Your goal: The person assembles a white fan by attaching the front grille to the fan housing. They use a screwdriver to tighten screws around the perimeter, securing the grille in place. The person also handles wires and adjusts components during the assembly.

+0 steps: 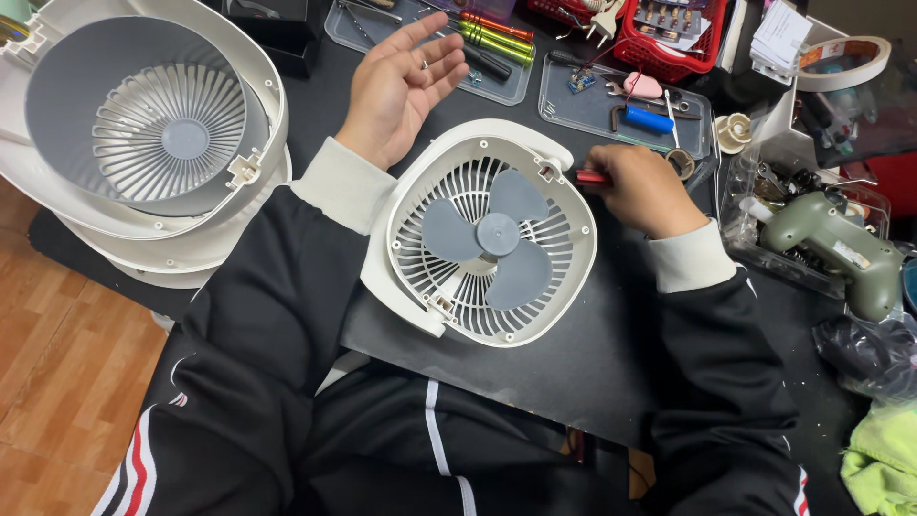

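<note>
A white fan housing (pixel 478 234) with a grey three-blade propeller (pixel 495 234) lies face up on the black mat (pixel 592 363), close to my lap. My left hand (pixel 406 86) hovers palm up behind it, fingers spread, holding nothing. My right hand (pixel 642 186) rests at the housing's right rim, closed around a red-handled screwdriver (pixel 592 178) whose tip points toward a tab on the housing's upper right edge.
White fan shells with a grey grille (pixel 158 124) are stacked at the left. Clear trays with screwdrivers (pixel 492 38), a blue cylinder (pixel 650 119) and small parts sit behind. A red basket (pixel 673 33), tape roll (pixel 845 57), green power tool (pixel 831 244) and green cloth (pixel 884 459) are at the right.
</note>
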